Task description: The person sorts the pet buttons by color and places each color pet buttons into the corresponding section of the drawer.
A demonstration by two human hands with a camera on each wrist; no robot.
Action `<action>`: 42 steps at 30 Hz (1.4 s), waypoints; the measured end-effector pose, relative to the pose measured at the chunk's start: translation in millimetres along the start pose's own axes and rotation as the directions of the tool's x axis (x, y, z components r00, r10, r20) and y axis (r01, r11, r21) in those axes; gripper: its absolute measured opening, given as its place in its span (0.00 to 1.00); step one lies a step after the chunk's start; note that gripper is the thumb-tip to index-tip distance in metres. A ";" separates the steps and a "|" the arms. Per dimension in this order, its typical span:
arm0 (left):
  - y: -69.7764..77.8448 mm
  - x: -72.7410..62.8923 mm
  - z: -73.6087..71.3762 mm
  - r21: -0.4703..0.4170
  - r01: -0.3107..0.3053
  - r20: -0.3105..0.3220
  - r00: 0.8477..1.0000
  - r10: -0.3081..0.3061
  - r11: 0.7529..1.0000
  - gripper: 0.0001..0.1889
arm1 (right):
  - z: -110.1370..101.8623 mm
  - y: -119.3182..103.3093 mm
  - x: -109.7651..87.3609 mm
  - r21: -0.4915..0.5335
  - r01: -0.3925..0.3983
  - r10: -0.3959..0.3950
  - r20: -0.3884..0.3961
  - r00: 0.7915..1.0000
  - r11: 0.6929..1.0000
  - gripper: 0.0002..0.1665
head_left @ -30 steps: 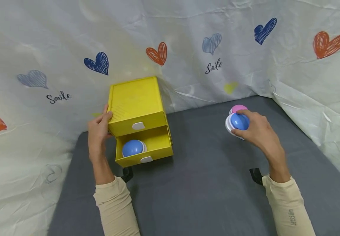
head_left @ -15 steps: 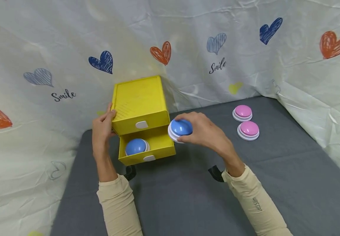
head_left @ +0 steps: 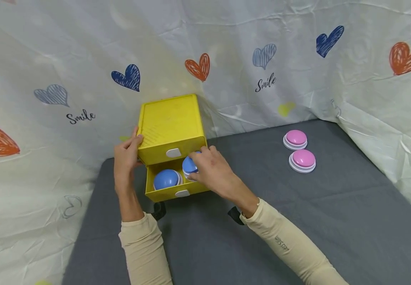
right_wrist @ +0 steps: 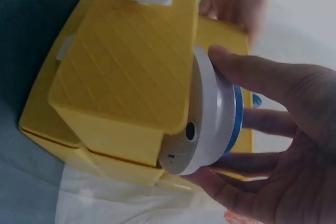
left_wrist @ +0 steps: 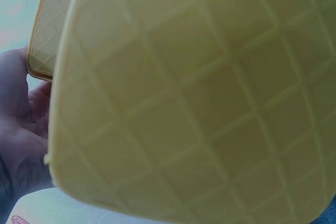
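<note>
A yellow two-drawer box (head_left: 170, 116) stands at the left against the back sheet, its lower drawer (head_left: 164, 194) pulled out. My left hand (head_left: 124, 164) grips the box's left side, thumb near the top front corner. Inside the drawer, at the left, lies a blue domed push button (head_left: 166, 180) on a white base. My right hand (head_left: 214, 170) holds a second blue push button (head_left: 189, 165) at the drawer's right part, thumb and fingers around its rim. In the right wrist view this button's white base (right_wrist: 210, 114) appears tilted behind the drawer front; whether it touches the drawer floor is hidden.
Two pink push buttons (head_left: 303, 159) with white bases sit on the dark grey table (head_left: 262, 178) at the right, one behind the other. A white sheet (head_left: 227, 47) printed with hearts hangs behind the table. The upper drawer (head_left: 155, 155) is closed.
The right hand has carried the blue push button leftward from beside the pink ones into the lower drawer. My left hand stays on the box.
</note>
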State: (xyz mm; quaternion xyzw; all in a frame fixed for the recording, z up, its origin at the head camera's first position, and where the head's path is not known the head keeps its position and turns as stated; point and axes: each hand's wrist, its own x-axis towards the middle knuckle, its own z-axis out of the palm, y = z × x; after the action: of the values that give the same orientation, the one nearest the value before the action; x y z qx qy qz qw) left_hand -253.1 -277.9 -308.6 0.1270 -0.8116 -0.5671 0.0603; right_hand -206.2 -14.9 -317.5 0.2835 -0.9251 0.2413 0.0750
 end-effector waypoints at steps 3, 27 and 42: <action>0.4 -0.9 0.0 0.010 0.002 -0.016 1.000 -0.002 1.000 0.32 | 3.0 -4.0 3.4 -0.035 -0.033 0.033 -0.018 0.999 0.999 0.18; -0.2 -1.8 -0.4 -0.032 0.005 0.005 1.000 -0.005 0.999 0.30 | 30.6 -16.2 19.4 -0.208 0.016 -0.012 0.021 1.000 0.978 0.19; 1.3 -1.8 -3.4 -0.021 -0.025 -0.006 1.000 0.025 0.999 0.30 | 70.3 -32.6 -46.0 -0.216 0.052 -0.149 -0.465 0.873 0.975 0.06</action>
State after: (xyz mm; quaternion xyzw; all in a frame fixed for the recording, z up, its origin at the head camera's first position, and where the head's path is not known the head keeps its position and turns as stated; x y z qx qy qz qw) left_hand -250.8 -280.1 -306.0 0.1178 -0.8069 -0.5744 0.0712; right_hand -150.0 -50.3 -378.3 0.2543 -0.8811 0.2067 0.3410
